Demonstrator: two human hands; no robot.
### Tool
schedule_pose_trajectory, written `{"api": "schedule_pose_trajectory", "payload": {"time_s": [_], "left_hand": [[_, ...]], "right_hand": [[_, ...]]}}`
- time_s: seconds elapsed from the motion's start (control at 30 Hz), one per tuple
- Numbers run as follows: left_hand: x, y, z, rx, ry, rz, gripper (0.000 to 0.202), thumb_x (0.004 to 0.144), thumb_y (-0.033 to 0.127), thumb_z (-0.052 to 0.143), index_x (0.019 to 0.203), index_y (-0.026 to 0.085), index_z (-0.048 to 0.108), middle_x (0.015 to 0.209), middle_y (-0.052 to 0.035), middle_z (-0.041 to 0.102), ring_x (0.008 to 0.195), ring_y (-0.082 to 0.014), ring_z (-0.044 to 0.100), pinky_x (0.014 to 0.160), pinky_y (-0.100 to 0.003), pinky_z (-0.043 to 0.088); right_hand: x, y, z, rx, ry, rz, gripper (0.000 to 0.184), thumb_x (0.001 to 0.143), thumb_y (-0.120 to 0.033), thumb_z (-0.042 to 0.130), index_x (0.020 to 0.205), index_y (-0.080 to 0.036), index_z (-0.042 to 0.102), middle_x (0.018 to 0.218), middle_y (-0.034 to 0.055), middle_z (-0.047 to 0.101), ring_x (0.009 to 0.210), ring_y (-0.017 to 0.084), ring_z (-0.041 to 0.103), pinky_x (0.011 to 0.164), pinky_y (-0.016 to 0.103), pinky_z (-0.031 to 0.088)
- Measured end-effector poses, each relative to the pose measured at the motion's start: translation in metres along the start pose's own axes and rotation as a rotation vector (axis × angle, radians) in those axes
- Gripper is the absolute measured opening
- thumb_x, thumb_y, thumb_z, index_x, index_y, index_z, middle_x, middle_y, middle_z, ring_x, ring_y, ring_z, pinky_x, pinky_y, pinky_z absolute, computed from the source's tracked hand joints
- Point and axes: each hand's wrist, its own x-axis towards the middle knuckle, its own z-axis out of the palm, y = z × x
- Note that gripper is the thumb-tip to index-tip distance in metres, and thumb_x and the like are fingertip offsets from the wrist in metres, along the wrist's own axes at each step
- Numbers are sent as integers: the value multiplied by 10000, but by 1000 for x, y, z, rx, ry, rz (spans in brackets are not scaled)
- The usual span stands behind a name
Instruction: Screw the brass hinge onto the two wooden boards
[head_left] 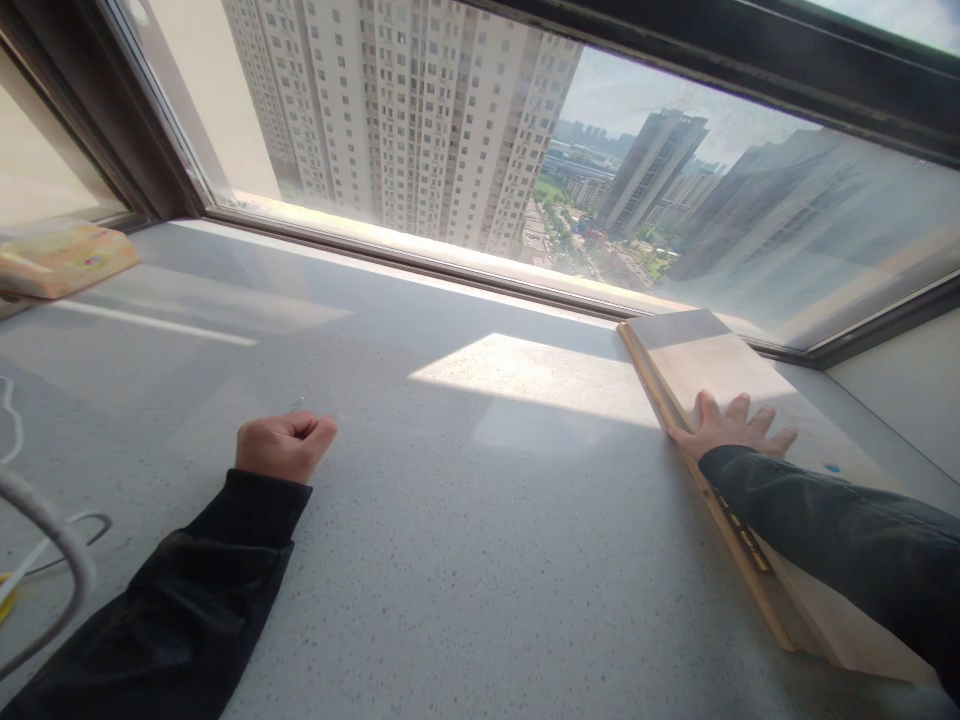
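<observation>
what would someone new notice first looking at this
The big window across the top, with tall apartment towers far below, draws the eye first. Next comes the right hand, laid flat with spread fingers on a pale wooden board at the right end of the grey speckled sill. The left hand rests as a closed fist on the sill at centre left.

A pale speckled stone bench fills the lower frame, with a sunlit patch near its middle. Across the top runs a wide window in a dark frame, showing tall apartment towers and hazy sky. A white wall stands at right.
</observation>
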Motion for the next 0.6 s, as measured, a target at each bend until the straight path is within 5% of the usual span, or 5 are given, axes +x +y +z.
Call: {"api": "schedule_pose_trajectory", "payload": {"time_s": [0.4,0.6], "left_hand": [[3,-5,5,34,5,12,378,667,358,522,440,167,287,510,38,172,477,-71,224,514,-239,256],[13,-11,4,58,-1,0,367,657,355,528,447,178,286,517,42,161,474,-78,208,506,-251,235]], "right_hand": [[-4,-3,-7,34,9,5,773,740,-717,389,1343,-234,411,1502,207,170,1335,470,101,981,622,41],[-15,-7,-26,83,88,127,756,835,-676,219,1428,-208,236,1489,160,231,1335,311,213,1050,507,145]]}}
